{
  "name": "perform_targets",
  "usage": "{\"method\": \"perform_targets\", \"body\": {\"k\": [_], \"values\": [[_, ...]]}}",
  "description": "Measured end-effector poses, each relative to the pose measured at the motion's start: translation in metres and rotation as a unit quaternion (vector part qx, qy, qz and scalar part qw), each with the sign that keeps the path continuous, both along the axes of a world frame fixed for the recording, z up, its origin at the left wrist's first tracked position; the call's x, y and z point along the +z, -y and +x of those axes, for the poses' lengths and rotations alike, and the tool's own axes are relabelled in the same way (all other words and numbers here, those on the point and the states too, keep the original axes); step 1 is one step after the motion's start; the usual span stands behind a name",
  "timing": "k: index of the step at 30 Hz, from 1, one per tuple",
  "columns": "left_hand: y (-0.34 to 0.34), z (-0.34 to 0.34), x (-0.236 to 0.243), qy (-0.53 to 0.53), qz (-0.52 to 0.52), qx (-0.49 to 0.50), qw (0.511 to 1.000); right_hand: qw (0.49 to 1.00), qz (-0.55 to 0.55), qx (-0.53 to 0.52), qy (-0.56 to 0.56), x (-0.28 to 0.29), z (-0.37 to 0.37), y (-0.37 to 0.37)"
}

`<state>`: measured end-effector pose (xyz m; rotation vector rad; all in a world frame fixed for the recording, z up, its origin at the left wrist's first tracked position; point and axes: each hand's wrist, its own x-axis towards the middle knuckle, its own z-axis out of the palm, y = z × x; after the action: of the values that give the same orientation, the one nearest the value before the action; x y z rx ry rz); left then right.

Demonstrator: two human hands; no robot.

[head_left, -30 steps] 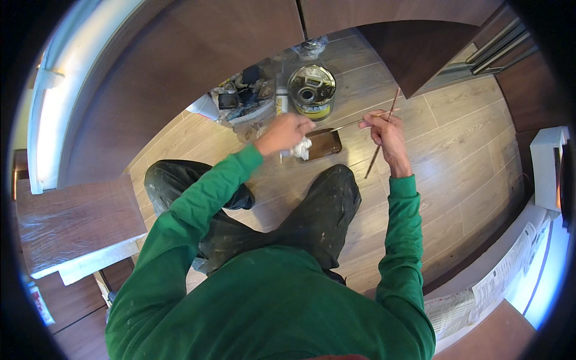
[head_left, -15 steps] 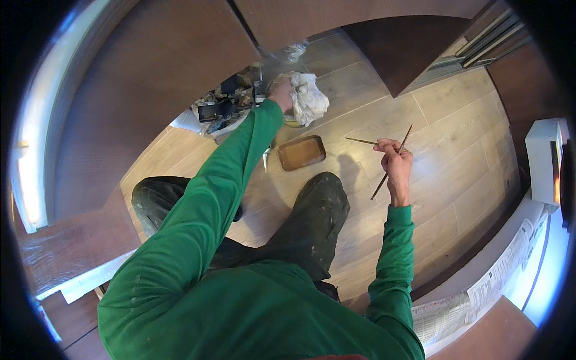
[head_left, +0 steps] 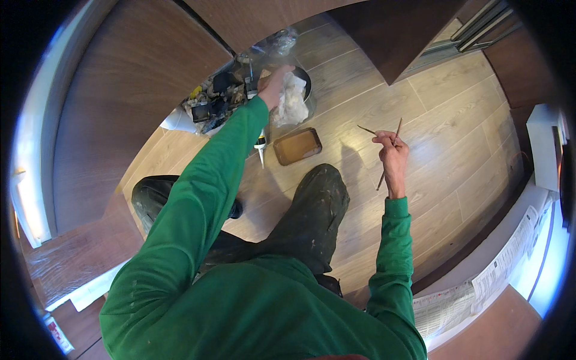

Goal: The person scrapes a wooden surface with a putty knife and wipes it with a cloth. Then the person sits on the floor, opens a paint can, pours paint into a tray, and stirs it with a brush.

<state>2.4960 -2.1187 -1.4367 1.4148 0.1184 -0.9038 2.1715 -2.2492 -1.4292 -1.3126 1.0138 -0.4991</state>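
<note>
My left hand reaches far out over a round container with a dark inside. Gripped in it is a crumpled white rag, which hides part of the container; its fingertips are hard to make out. My right hand is closed above the floor around two slim sticks that look like fine paintbrushes. One thin brush points left from the fingers. The other, a reddish-brown brush, runs through the hand, its lower end showing below. A shallow brown tray lies on the floor between the hands.
A heap of tools and dark items fills the far left, beside a white bucket. A white-nozzled tube lies near the tray. Brown panels border the left; a brown pointed panel juts in above. Printed paper lines the right edge.
My left hand and the rag have shifted left, uncovering the container's dark inside. My right hand still holds both brushes, nearly in place. The view has shifted slightly.
</note>
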Motion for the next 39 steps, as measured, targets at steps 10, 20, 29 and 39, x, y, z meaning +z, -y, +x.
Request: {"method": "perform_targets", "body": {"k": [10,20,29,39], "values": [[-0.09,-0.061,0.083,0.196,-0.002,-0.126,0.973,0.968,-0.207,0.122,-0.073,0.045,0.075,-0.017],[-0.176,-0.114,0.14,0.269,-0.093,-0.172,0.943,0.91,-0.356,0.16,-0.139,0.079,0.098,-0.078],[-0.291,-0.139,0.148,0.024,-0.172,-0.015,0.985,0.915,-0.359,0.147,-0.111,0.109,0.04,-0.125],[-0.376,-0.184,0.184,0.2,0.101,-0.099,0.969,0.819,-0.531,0.173,-0.136,0.113,0.04,-0.209]]}}
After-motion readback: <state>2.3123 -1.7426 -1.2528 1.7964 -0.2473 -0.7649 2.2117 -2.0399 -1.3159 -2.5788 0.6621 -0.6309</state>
